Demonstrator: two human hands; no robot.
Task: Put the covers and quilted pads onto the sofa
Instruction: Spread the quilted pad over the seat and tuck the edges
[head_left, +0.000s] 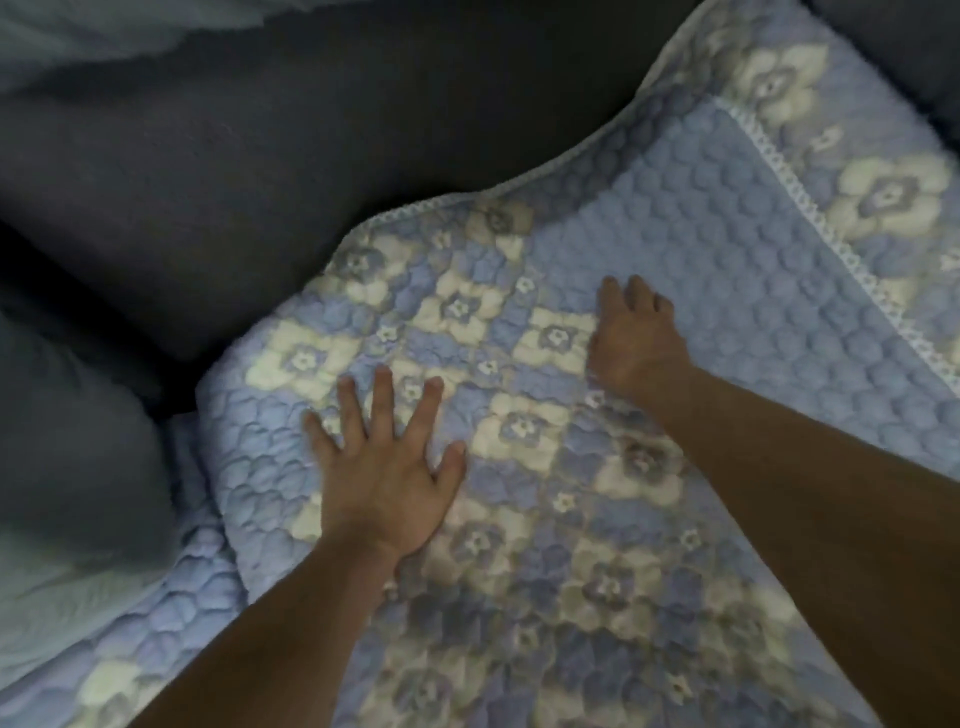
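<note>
Quilted pad (701, 291): blue w/ white flowers, lace trim, flat.

The quilted pad (675, 322) lies flat, its blue middle beyond the right hand (636, 338) unobstructed. Left of the pad, the dark sofa back (234, 182) rises. Below that, a dark cushion (67, 441) crowds the pad's left edge.

Dim, bluish light; the dark sofa back (234, 171) beyond both hands sinks into shadow. Everything is softly blurred, forearms nearly black, edges bowed by the wide lens.
</note>
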